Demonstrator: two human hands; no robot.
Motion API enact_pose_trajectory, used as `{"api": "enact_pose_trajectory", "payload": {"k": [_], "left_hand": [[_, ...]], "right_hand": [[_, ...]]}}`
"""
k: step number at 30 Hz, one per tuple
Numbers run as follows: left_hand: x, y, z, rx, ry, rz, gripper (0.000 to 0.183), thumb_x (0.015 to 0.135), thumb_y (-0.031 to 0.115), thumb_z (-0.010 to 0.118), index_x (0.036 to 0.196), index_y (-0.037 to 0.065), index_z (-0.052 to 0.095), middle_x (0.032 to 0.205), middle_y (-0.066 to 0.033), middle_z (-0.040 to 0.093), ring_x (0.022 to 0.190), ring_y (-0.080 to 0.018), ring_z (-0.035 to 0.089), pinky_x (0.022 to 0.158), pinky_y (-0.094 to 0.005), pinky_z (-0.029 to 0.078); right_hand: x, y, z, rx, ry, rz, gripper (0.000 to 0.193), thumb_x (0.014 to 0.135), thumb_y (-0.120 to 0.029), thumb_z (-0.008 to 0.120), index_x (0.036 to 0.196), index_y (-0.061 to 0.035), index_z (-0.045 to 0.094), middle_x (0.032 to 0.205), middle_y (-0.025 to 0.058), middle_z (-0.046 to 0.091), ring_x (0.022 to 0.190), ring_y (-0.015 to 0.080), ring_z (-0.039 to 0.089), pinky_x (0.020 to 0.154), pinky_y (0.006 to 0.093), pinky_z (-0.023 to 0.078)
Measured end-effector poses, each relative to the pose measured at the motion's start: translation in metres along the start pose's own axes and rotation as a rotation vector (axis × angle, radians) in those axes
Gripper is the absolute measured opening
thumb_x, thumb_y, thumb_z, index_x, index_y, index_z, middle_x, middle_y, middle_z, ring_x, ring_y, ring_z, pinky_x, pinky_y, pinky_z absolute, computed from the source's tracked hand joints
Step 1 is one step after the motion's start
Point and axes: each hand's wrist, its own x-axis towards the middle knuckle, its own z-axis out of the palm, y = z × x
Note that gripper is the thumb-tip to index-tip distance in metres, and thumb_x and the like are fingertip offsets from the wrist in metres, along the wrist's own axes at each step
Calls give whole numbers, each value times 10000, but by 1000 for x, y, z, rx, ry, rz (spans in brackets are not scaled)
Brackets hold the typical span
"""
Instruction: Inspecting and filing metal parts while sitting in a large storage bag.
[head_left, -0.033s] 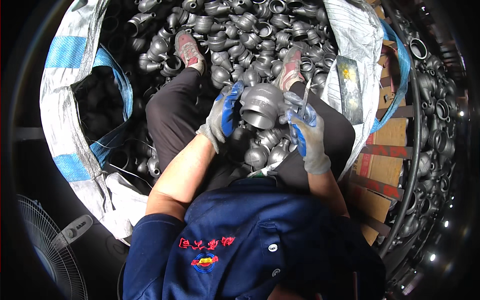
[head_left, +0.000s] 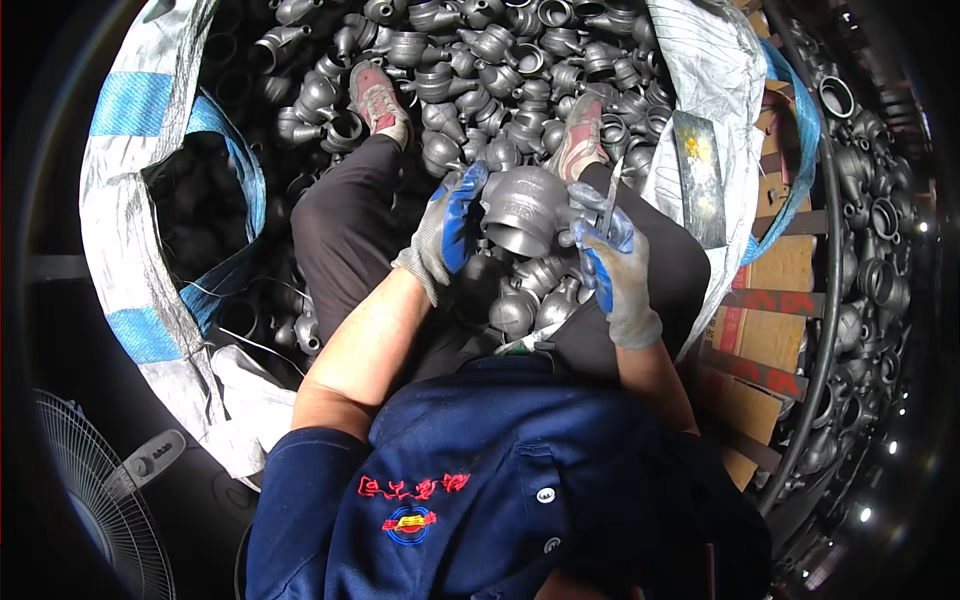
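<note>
Between my hands is a round grey metal casting (head_left: 524, 205), its wide open mouth tilted toward me and its narrow neck pointing right. My right hand (head_left: 617, 255), in a grey glove with blue coating, is closed around the neck. A thin metal strip-like tool (head_left: 611, 198) sticks up from the same hand; its exact kind is unclear. On the other side, my left hand (head_left: 452, 228), gloved alike, has its fingers stretched upward and its blue palm beside the casting, seemingly just apart from it. Loose castings (head_left: 515, 310) lie beneath, between my legs.
Many similar castings (head_left: 480, 90) fill a big white woven sack (head_left: 120, 220) around my legs. A flat stained plate (head_left: 700, 175) rests on its right side. Beyond are cardboard (head_left: 780, 270), a dark curved rail (head_left: 825, 300) and more castings (head_left: 880, 220). A fan (head_left: 100, 490) stands lower left.
The casting has turned slightly and shifted a little to the right. Both hands stay almost where they were.
</note>
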Motion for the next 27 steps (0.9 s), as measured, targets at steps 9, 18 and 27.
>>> {"api": "enact_pose_trajectory", "payload": {"k": [9, 18, 27], "left_hand": [[-3, 8, -1, 149, -24, 9, 403, 968, 340, 483, 1249, 55, 530, 1085, -51, 621, 971, -138, 591, 809, -297, 489], [-14, 3, 17, 260, -350, -9, 495, 954, 386, 492, 1316, 48, 482, 1212, -73, 576, 1095, -162, 542, 948, -325, 427], [-21, -1, 13, -200, -313, -127, 408, 980, 313, 462, 1285, 43, 470, 1230, -86, 547, 1120, -196, 538, 995, -344, 408]], "right_hand": [[0, -15, -11, 48, 43, 19, 340, 854, 4, 574, 1194, 10, 557, 900, 69, 659, 625, 26, 544, 536, 154, 432], [48, -69, 3, -235, -408, -60, 253, 790, -56, 684, 1038, -9, 662, 959, 41, 670, 814, 105, 607, 700, 245, 493], [9, -62, 17, -145, 101, 1, 330, 863, -89, 611, 1185, -18, 588, 759, -19, 610, 498, -37, 414, 404, 124, 296]]}}
